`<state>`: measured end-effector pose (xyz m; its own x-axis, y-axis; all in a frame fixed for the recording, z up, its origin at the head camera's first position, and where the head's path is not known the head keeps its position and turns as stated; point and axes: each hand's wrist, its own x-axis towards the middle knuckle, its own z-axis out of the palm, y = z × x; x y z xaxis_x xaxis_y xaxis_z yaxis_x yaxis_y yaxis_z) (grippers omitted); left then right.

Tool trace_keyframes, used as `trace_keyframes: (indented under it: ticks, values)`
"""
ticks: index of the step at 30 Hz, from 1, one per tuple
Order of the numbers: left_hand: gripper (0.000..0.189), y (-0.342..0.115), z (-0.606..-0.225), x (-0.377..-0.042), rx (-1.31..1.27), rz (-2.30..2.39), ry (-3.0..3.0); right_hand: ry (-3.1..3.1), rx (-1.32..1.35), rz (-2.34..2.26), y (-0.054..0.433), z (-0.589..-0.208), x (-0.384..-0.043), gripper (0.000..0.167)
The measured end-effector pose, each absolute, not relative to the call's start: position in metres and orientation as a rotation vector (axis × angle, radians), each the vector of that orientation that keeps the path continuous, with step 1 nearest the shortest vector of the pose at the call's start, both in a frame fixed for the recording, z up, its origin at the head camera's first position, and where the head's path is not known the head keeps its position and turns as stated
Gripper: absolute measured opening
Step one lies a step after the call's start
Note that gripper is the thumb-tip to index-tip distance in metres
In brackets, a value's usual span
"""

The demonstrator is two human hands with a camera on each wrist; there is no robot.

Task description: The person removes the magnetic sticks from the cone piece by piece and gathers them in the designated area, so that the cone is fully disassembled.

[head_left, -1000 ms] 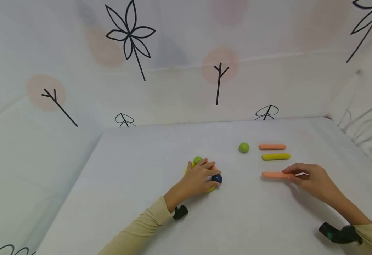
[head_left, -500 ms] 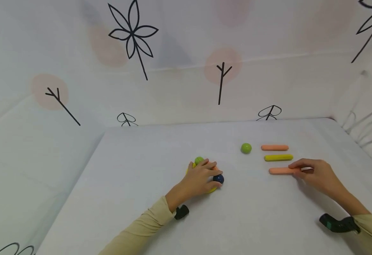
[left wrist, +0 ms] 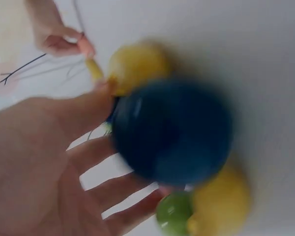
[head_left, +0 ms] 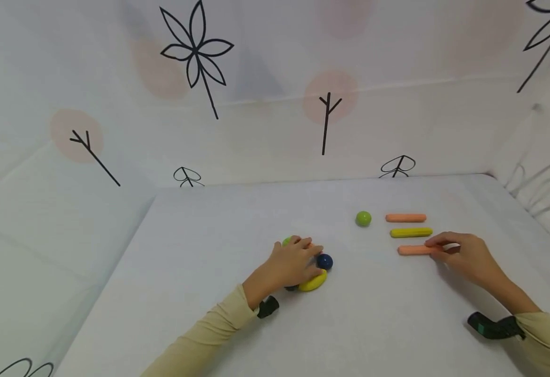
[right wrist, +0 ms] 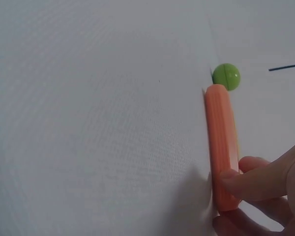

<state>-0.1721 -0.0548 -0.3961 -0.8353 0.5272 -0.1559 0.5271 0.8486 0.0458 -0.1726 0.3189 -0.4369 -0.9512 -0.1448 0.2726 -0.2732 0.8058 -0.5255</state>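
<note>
Head view: white table [head_left: 237, 220] inside a white fabric enclosure printed with black line-drawn plants and pale pink dots. Left hand [head_left: 294, 262] lies over a small cluster, fingers curled on it: blue ball [head_left: 324, 261] at the fingertips, yellow piece [head_left: 314, 283] poking out below, green bit at the top edge, rest hidden under the palm. Right hand [head_left: 463, 254] pinches the right end of the nearest orange stick [head_left: 414, 250] lying flat on the table; yellow stick [head_left: 410, 232] and second orange stick [head_left: 405, 218] lie parallel behind it, green ball [head_left: 363, 218] just left of them. Left wrist view: heavily blurred; blue ball [left wrist: 172, 132] against the fingertips, yellow pieces and a green ball [left wrist: 173, 214] touching it. Right wrist view: fingertips [right wrist: 246, 179] grip the orange stick [right wrist: 221, 142] at its near end; green ball [right wrist: 226, 76] beyond its far end; yellow stick barely visible behind it.
</note>
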Motion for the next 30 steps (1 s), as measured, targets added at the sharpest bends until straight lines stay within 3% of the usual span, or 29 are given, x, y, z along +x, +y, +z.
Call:
trace_keyframes:
  ticks: [7,16,30]
  values:
    - [0.062,-0.078,-0.379,-0.178,0.817,0.140,2.811,-2.758,0.310,0.842,0.318,-0.439,-0.175,0.021]
    - [0.047,-0.090,-0.382,-0.182,1.216,0.401,2.428,-2.722,0.325,0.789,0.313,-0.428,-0.164,0.021]
    - [0.041,-0.085,-0.398,-0.185,1.190,0.304,2.536,-2.634,0.653,0.868,0.265,-0.405,-0.148,0.032]
